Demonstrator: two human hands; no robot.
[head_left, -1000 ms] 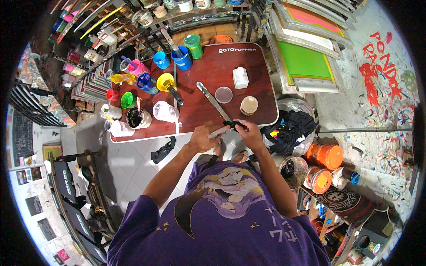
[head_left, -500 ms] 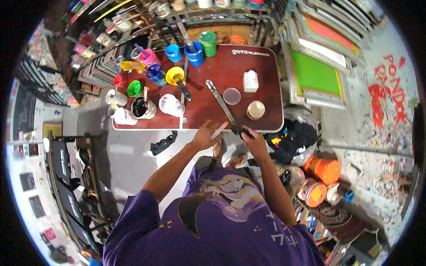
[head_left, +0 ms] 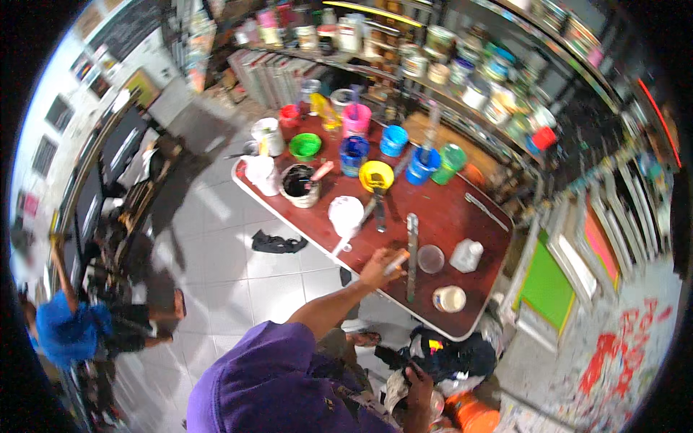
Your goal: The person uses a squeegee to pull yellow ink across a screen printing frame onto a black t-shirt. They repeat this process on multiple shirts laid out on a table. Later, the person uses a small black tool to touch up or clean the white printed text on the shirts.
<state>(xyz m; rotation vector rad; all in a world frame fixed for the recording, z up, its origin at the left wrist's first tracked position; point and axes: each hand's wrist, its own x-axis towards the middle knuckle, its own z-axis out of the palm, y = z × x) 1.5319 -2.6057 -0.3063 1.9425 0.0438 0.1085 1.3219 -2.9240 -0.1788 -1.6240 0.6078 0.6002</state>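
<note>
Cluttered paint shop, red table (head_left: 462,216) as reference. Left hand (head_left: 380,265) was at table's near edge, fingers curled around a small tool (head_left: 396,262), just beside the long squeegee (head_left: 411,254). Right hand (head_left: 419,380) was down below the table at a black bag (head_left: 451,356); grip unclear.

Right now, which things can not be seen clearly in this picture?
Head view only:
- Left hand: motion blur hides what the fingers pinch.
- Right hand: low beside the black cloth bundle; grip unclear.
- Blurred shelf of paint jars: contents unreadable.
- Round white-lidded tub: contents hidden by the lid.
</note>
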